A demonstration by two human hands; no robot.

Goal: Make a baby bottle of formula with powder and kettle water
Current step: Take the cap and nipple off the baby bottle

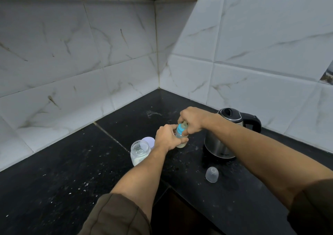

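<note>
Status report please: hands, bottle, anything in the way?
Left hand holds bottle body. Right hand grips its top. Clear cap off, on counter. Kettle close at right.

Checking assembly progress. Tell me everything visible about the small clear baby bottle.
The small clear baby bottle is roughly upright, with a blue collar at its neck and pale milky liquid low inside. The left hand grips its body; the right hand curls over its top, hiding the teat. Its base seems to rest on the black counter.

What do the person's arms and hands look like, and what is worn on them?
The left hand and right hand are bare: no gloves, watch or rings show. The left sleeve and right sleeve are olive-brown cloth, ending near the elbows, with nothing worn below them.
</note>
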